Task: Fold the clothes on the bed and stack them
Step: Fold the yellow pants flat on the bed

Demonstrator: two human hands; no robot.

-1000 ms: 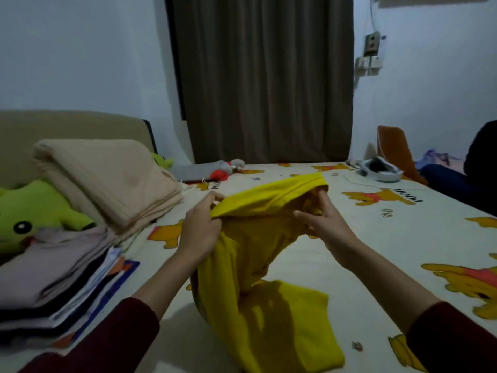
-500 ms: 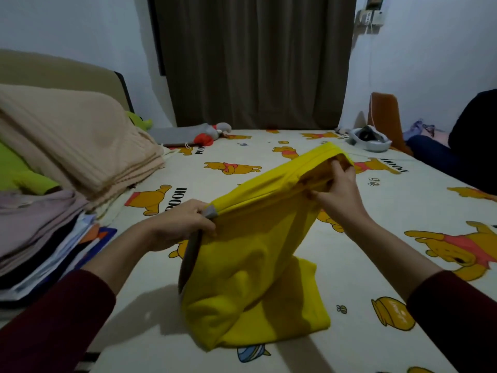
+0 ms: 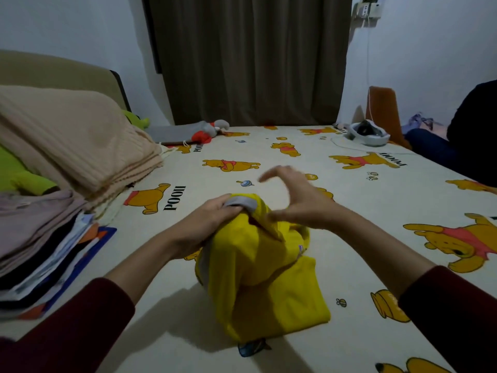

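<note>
1. Our left hand [image 3: 212, 222] grips the top of the yellow garment [image 3: 258, 270], fingers curled round the bunched cloth where a grey trim [image 3: 242, 203] shows at the edge.
2. Our right hand [image 3: 298, 200] is spread wide and holds nothing. Its thumb and fingers arc apart above the garment, and it is blurred with motion. Whether the heel of the hand brushes the cloth we cannot tell.
3. That garment sits in the middle of the bed [image 3: 269, 146], lifted at the top by our left hand, with its lower part lying in a loose fold on the printed sheet just in front of us.
4. We judge it light and soft: it sags and creases wherever it is not held, so it will not keep a shape by itself and one corner alone will let the rest slump.
5. We would take it along the trimmed edge with both hands set apart, so the cloth hangs flat, then lay it down and smooth it before folding.
6. To our left, a stack of folded clothes [image 3: 40, 238] lies on the bed, well apart from the garment, with a beige blanket [image 3: 72, 141] behind it. We reckon the folded garment belongs on that stack.
</note>
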